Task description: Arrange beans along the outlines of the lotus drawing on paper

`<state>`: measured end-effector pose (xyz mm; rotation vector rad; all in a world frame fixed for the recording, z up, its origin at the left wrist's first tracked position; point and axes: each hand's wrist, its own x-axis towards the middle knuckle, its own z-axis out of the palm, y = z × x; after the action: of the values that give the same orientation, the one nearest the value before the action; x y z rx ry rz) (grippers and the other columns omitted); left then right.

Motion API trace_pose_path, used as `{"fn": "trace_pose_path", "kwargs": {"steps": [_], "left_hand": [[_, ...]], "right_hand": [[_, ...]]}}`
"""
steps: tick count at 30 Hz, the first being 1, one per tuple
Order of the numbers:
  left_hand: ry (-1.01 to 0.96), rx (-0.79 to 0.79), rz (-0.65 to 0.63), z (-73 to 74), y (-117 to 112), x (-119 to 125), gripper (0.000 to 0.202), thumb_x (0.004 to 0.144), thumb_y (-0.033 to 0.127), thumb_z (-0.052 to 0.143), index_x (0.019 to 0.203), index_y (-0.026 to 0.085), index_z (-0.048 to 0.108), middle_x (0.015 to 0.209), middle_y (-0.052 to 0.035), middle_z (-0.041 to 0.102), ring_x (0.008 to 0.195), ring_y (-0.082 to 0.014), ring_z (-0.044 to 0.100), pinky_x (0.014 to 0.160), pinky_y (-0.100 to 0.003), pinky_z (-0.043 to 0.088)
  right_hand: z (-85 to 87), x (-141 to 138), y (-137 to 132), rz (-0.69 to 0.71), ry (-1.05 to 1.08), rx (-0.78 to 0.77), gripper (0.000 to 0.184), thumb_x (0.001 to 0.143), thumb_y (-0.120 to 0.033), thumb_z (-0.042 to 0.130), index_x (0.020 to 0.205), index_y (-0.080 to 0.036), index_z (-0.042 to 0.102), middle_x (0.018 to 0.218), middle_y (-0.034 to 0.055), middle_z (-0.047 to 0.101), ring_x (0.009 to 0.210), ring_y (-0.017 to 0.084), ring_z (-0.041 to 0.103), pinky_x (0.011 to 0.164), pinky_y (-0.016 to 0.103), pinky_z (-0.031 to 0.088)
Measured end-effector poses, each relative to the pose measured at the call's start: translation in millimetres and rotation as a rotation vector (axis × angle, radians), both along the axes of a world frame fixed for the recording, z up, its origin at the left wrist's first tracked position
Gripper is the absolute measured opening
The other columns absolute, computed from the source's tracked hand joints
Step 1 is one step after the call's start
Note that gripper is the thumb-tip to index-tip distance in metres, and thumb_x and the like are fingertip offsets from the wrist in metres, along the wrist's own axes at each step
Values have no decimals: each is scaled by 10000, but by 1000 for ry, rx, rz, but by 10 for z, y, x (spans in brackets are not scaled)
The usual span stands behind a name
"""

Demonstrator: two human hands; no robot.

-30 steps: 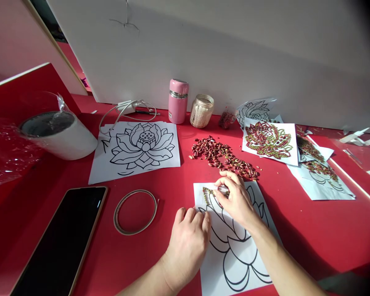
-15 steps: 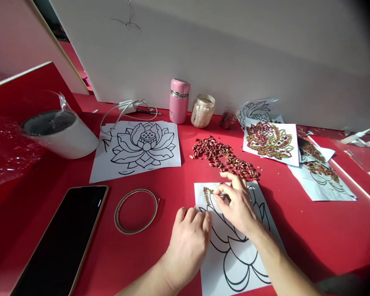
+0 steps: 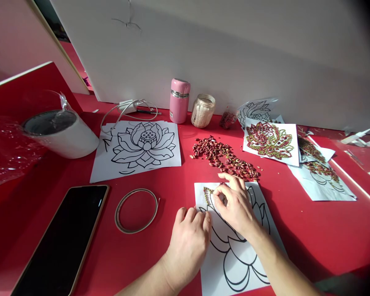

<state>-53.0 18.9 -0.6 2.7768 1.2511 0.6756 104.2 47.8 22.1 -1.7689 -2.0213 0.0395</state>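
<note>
Over the last second the right hand (image 3: 234, 203) has edged slightly nearer the person across the lotus sheet (image 3: 234, 263), its fingertips drawn in at the short row of beans (image 3: 207, 194) on the sheet's top-left petal. The bean-laying seems to carry on at that petal. Its grip is pinched closed, thumb to forefinger, but whether a bean sits inside is too small to tell. The left hand (image 3: 188, 242) has stayed loose, gripping nothing, pressing the sheet's left edge to the bench (image 3: 311, 230). The bean pile (image 3: 225, 158) lies just beyond the sheet's top edge.
</note>
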Motion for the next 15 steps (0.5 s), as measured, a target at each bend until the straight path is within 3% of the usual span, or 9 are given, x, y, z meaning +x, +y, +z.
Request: {"fn": "trace_pose_path", "kwargs": {"steps": [10,15], "left_hand": [[21,-50,4,-4,-4,-5,191,770,96,494,946,148,549,695,-21,538,655,-169,452,644,-334,316],[26,-39,6,6,-8,-8,190,769,105,497,947,149,547,698,-19,535,651,-166,453,644,-329,323]], "right_hand": [[-82,-24,15,-91,6,-32,58,688,-179,518,639,-203,538,1108,76,508,973,236,479,804,394,399],[-25,25,17,-74,85,-27,22,699,-207,531,682,-205,546,1059,72,517,970,218,494,811,379,405]]}}
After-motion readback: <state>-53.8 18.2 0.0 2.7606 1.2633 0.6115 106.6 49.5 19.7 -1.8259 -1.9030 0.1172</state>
